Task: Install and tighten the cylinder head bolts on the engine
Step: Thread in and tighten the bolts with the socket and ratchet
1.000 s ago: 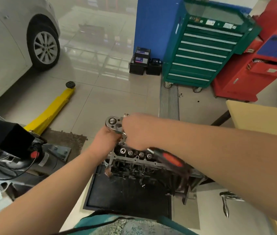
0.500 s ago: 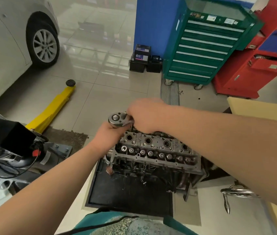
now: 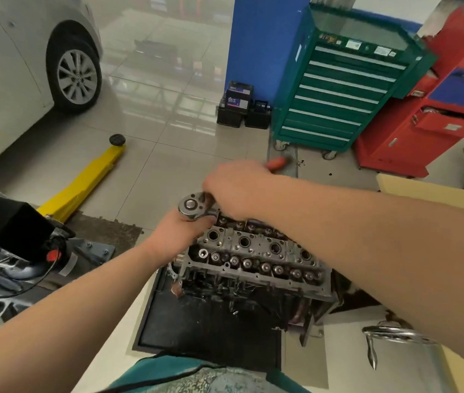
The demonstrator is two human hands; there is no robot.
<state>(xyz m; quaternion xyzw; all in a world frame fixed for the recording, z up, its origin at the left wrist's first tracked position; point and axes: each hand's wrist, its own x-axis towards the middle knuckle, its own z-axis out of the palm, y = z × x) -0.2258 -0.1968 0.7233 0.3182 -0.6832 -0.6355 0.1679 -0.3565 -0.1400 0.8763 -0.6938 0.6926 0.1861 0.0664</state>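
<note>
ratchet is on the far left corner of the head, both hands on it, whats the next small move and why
Probably pull the handle round for another stroke. The right hand grips the ratchet handle, whose red end points away, while the left hand steadies its head over the cylinder head's corner. How tight the bolt is cannot be seen.

Grey cylinder head (image 3: pixel 253 256) sat upright on engine, frame centre; chrome ratchet (image 3: pixel 194 207) at its 10 o'clock corner.
</note>
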